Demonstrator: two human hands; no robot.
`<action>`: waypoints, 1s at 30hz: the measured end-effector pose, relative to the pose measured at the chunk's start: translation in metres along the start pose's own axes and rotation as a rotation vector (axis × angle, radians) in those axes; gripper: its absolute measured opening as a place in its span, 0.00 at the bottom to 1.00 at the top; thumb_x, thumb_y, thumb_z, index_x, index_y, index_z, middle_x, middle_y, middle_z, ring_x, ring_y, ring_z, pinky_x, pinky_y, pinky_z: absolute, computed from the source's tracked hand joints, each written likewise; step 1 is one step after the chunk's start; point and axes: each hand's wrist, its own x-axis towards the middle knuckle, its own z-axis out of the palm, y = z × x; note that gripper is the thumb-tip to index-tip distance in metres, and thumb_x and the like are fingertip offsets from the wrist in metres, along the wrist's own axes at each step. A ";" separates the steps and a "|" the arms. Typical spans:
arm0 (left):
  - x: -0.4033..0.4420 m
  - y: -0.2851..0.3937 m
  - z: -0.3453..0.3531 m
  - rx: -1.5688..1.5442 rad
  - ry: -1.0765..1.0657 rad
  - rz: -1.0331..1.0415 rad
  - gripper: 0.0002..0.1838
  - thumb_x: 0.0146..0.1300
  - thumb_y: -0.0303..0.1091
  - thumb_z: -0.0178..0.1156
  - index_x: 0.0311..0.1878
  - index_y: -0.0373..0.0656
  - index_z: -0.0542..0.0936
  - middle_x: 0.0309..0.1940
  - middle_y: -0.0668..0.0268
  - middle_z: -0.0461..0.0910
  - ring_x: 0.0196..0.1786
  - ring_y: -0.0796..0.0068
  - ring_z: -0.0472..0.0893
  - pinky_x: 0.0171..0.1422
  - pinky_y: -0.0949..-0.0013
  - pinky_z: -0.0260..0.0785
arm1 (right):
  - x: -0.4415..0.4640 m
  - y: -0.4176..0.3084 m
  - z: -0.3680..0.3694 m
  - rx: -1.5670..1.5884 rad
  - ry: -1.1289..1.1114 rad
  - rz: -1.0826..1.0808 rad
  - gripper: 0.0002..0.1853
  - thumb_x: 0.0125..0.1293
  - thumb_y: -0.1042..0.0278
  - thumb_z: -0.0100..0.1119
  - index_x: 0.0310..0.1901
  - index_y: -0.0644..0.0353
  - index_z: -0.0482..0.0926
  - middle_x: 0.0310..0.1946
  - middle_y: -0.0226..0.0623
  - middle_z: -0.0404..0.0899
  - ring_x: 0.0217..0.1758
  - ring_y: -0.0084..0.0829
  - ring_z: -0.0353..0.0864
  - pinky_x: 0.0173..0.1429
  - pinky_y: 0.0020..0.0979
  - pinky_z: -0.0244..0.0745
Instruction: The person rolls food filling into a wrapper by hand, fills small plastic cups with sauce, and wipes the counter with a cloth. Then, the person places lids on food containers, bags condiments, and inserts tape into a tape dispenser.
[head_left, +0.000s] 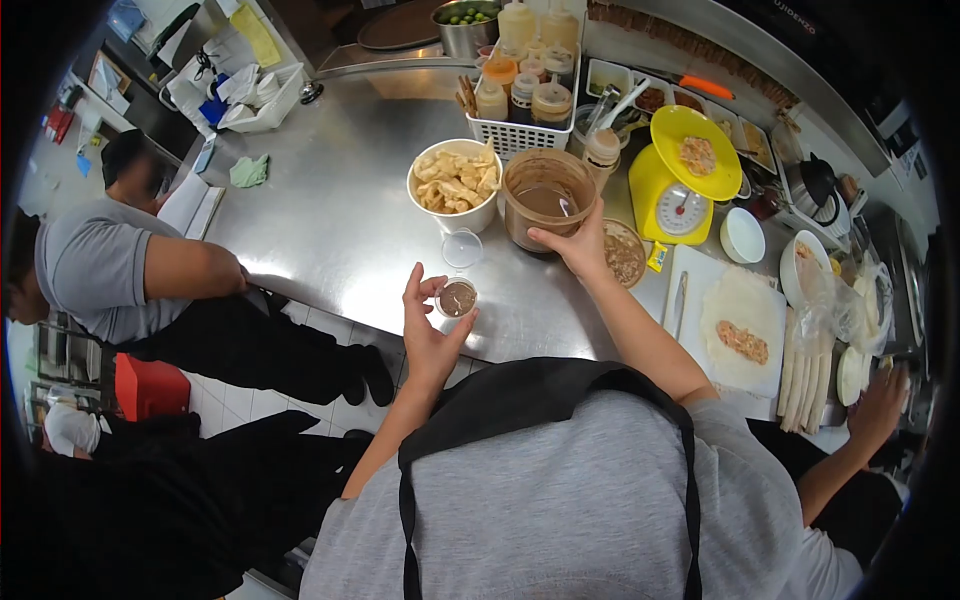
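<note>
My left hand (428, 335) is closed around a small clear sauce cup (458, 299) with brown sauce in it, near the counter's front edge. With my right hand (578, 245) I grip the side of a large clear tub (535, 222), its inner wall coated with the same brown sauce. A small clear lid (462, 249) lies on the counter between the two. Behind it stands a white paper bucket (425, 205) heaped with pale golden fried pieces (456, 178). To the right of the tub rests a round, sauce-smeared lid (625, 254), partly behind my forearm.
A white basket (520, 137) of squeeze bottles stands at the back. On the right are a yellow scale (668, 205), a cutting board (690, 270) with a filled wrapper, and several rolls (805, 370). One person (130, 240) leans at the left; another's hand (880, 405) is at right.
</note>
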 end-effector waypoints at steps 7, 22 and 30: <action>0.000 -0.002 -0.001 0.019 0.001 -0.011 0.50 0.43 0.30 0.72 0.68 0.41 0.52 0.49 0.62 0.73 0.50 0.73 0.72 0.50 0.68 0.61 | 0.022 0.015 0.021 0.101 0.050 -0.006 0.58 0.34 0.58 0.81 0.63 0.66 0.50 0.60 0.47 0.58 0.65 0.40 0.61 0.68 0.37 0.58; 0.009 0.008 0.016 -0.093 -0.187 0.138 0.50 0.44 0.29 0.71 0.68 0.39 0.50 0.49 0.60 0.74 0.51 0.70 0.73 0.53 0.67 0.60 | -0.049 -0.022 -0.007 0.477 -0.317 0.654 0.25 0.64 0.53 0.56 0.56 0.61 0.65 0.40 0.38 0.74 0.36 0.26 0.77 0.35 0.24 0.74; 0.016 0.012 0.033 -0.133 -0.408 0.149 0.51 0.44 0.29 0.71 0.68 0.39 0.48 0.49 0.59 0.75 0.52 0.68 0.74 0.55 0.66 0.62 | -0.027 -0.050 -0.012 0.497 -0.897 0.975 0.31 0.61 0.36 0.50 0.49 0.59 0.76 0.32 0.34 0.78 0.24 0.21 0.77 0.27 0.20 0.73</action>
